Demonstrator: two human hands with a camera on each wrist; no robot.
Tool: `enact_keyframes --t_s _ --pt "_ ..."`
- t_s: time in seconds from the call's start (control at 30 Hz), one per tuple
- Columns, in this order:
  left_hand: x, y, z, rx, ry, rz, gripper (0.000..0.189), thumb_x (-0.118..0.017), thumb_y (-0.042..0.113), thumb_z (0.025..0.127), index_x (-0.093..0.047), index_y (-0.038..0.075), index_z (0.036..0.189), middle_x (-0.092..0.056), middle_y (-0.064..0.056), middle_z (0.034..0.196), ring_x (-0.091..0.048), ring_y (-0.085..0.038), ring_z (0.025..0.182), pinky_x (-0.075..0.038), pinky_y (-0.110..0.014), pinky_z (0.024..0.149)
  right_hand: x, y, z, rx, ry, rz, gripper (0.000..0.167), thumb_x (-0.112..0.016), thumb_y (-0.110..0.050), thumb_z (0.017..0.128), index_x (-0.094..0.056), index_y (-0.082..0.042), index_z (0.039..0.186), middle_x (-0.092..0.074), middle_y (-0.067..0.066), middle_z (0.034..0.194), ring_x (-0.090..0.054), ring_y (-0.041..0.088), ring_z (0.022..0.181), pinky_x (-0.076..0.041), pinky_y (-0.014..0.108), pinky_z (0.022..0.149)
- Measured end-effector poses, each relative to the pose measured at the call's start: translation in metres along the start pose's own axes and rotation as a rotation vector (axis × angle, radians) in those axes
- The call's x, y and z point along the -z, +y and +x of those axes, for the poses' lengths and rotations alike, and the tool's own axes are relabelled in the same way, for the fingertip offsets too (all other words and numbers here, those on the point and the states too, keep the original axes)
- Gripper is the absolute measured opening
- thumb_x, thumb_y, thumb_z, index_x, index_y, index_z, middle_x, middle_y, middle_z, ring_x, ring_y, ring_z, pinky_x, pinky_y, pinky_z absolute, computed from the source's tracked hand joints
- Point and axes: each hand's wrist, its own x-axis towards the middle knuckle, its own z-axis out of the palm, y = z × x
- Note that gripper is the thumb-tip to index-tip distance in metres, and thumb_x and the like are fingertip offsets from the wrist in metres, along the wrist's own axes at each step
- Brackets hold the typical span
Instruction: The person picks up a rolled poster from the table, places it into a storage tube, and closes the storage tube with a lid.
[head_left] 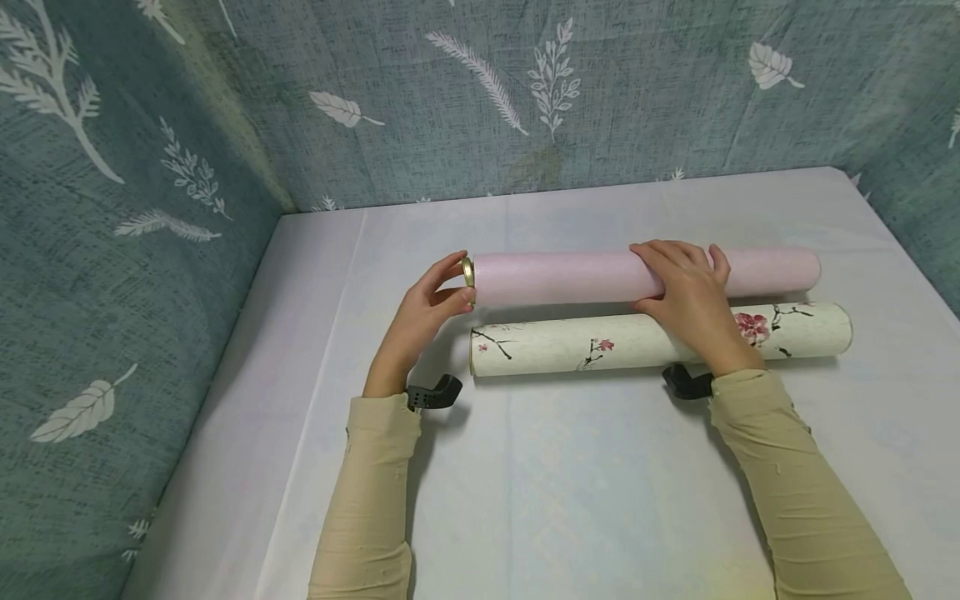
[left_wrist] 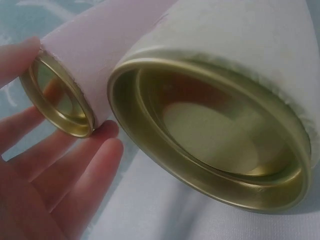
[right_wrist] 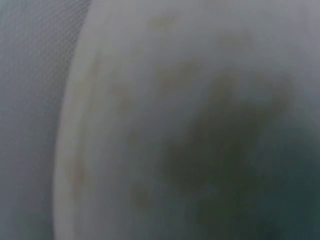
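Two long round tubes lie nearly parallel on the table. The far one, a pink tube, has a gold metal end cap at its left end. My left hand holds that cap at its rim, thumb on one side and fingertips on the other. From above, my right hand grips the pink tube right of its middle, fingers over the far side and thumb at the near side. The nearer white tube has a plum-blossom print and a recessed gold end. My right wrist passes over it.
A white cloth covers the table. Green fabric with white leaf prints hangs along the back and both sides. Each wrist carries a black camera. Blurred white tube surface fills most of the right wrist view.
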Motion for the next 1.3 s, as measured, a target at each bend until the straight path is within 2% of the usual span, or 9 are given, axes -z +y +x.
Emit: enact_keyframes --t_s 0.23,0.47,0.63,0.8,1.0,1.3 --pt "-0.0005 -0.0004 -0.0006 0.003 -0.015 -0.014 0.055 -0.062 0.021 0.085 -0.038 0.025 0.134 -0.043 -0.003 0.131 -0.053 -0.021 0.105 -0.046 -0.032 0.086 -0.0002 0.0009 0.0008 0.000 -0.007 0.002 0.069 -0.079 -0.018 0.066 -0.049 -0.017 0.127 -0.048 0.007 0.127 -0.034 0.031 0.118 -0.002 0.054 0.100" --pt "-0.0003 -0.0004 -0.0011 0.001 -0.040 -0.039 0.058 -0.062 0.019 0.085 -0.036 0.020 0.137 -0.042 -0.003 0.132 -0.052 -0.022 0.107 -0.046 -0.033 0.085 -0.0002 0.0015 0.0017 -0.004 -0.026 0.004 0.069 -0.079 -0.018 0.066 -0.048 -0.018 0.128 -0.048 0.006 0.128 -0.033 0.030 0.119 -0.001 0.054 0.101" --pt "0.0012 -0.0005 -0.0022 0.008 -0.059 -0.049 0.055 -0.061 0.023 0.085 -0.038 0.025 0.135 -0.041 -0.003 0.132 -0.051 -0.022 0.108 -0.045 -0.041 0.087 -0.0001 0.0018 0.0015 -0.006 -0.036 0.004 0.069 -0.079 -0.018 0.067 -0.048 -0.018 0.128 -0.047 0.006 0.128 -0.033 0.029 0.120 0.000 0.053 0.101" --pt "0.0013 0.0002 -0.0013 0.001 -0.047 -0.049 0.052 -0.061 0.026 0.085 -0.040 0.026 0.133 -0.041 -0.004 0.132 -0.051 -0.024 0.109 -0.045 -0.045 0.085 -0.0004 0.0027 0.0014 0.001 -0.027 0.002 0.069 -0.079 -0.017 0.066 -0.048 -0.018 0.128 -0.048 0.006 0.128 -0.033 0.030 0.119 0.000 0.053 0.101" --pt "0.0014 0.0034 -0.0028 0.011 -0.035 -0.045 0.051 -0.062 0.024 0.085 -0.042 0.027 0.132 -0.043 -0.005 0.129 -0.053 -0.024 0.106 -0.046 -0.043 0.083 -0.0002 0.0026 0.0019 0.004 -0.027 -0.002 0.068 -0.079 -0.017 0.067 -0.048 -0.019 0.128 -0.048 0.005 0.128 -0.033 0.030 0.119 -0.001 0.053 0.101" --pt "0.0028 0.0081 -0.0049 0.027 -0.043 -0.016 0.051 -0.062 0.021 0.085 -0.043 0.024 0.132 -0.044 -0.004 0.127 -0.055 -0.023 0.104 -0.047 -0.034 0.083 0.0000 0.0028 0.0019 0.007 -0.024 -0.002 0.068 -0.079 -0.017 0.066 -0.049 -0.019 0.128 -0.049 0.005 0.126 -0.034 0.029 0.119 -0.002 0.053 0.101"
